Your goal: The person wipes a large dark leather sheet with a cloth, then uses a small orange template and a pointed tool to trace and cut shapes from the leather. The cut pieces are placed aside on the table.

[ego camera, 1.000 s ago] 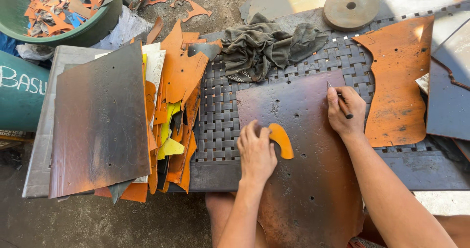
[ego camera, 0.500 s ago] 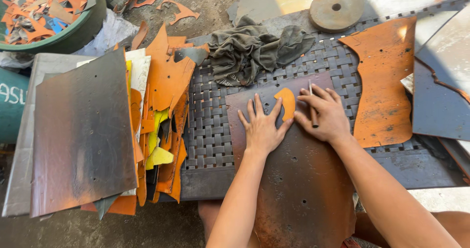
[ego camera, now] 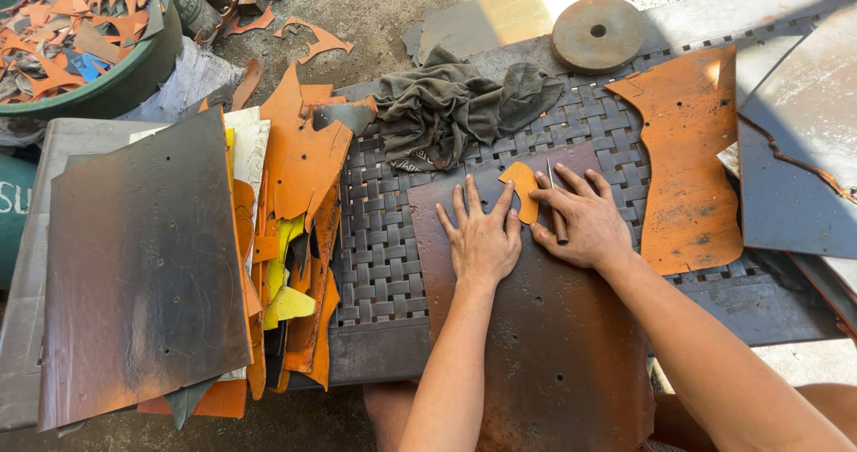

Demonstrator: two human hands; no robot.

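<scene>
The left hand (ego camera: pixel 482 238) lies flat and open on a brown leather sheet (ego camera: pixel 544 345), fingertips touching a small orange template (ego camera: pixel 522 189), while the right hand (ego camera: pixel 585 224) pins the template's other edge and grips a thin awl (ego camera: pixel 555 207). The sheet rests on a woven mat (ego camera: pixel 375 238), its near end hanging past the mat's edge. Outward lie a rag (ego camera: pixel 446 108), an orange hide (ego camera: pixel 687 166), a metal disc (ego camera: pixel 598 33), stacked sheets (ego camera: pixel 143 265) at left and a green tub (ego camera: pixel 98 86) of scraps; bare mat shows left of the hands.

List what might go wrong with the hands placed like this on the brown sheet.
The left hand pins the small orange template with fingertips close to the thin pointed tool in the right hand; a slip might jab a finger. The template looks lightly held and may shift on the brown sheet, spoiling the outline.
</scene>
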